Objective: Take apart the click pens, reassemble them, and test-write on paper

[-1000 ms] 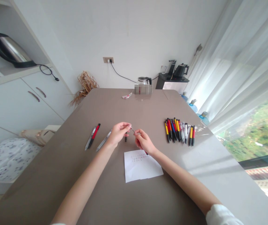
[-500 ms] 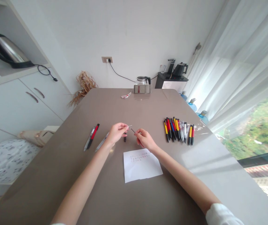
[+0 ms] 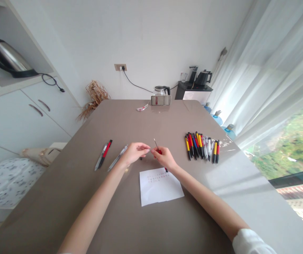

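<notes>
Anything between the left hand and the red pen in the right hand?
Yes: the fingertips of the right hand lie between the left hand and the red pen. Fine detail between the hands is too small to tell.

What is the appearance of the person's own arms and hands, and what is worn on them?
The left hand and right hand wear no gloves; no ring, watch or bracelet can be made out. Both forearms are bare. A loose white sleeve covers the right arm farther up.
</notes>
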The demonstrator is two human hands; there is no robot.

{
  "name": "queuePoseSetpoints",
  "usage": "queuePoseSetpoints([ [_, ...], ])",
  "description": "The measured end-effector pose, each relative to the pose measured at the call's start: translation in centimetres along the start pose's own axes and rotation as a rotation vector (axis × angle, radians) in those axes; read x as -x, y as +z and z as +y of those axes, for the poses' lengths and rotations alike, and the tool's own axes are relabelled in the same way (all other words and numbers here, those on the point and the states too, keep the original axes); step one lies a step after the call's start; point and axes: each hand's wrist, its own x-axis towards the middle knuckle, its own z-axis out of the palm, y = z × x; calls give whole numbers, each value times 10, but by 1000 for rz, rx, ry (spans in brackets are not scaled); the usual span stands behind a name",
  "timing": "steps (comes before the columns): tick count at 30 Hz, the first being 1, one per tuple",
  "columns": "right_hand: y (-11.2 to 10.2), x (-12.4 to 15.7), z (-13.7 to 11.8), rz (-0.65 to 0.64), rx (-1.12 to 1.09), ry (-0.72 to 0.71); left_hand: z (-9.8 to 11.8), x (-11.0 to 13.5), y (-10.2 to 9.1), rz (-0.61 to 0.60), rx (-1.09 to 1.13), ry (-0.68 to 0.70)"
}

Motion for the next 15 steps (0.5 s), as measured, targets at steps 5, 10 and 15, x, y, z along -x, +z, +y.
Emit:
queuePoseSetpoints([
  [5,4,2,0,-40,-3,23,-1,0,4,26,90,-56],
  [10,2,0,-2,-30,-16,95,-10,-4,2,69,1,-70],
  [15,-4,-3,-6,0,-37,124,-18,-11,1,130,-344,-34],
])
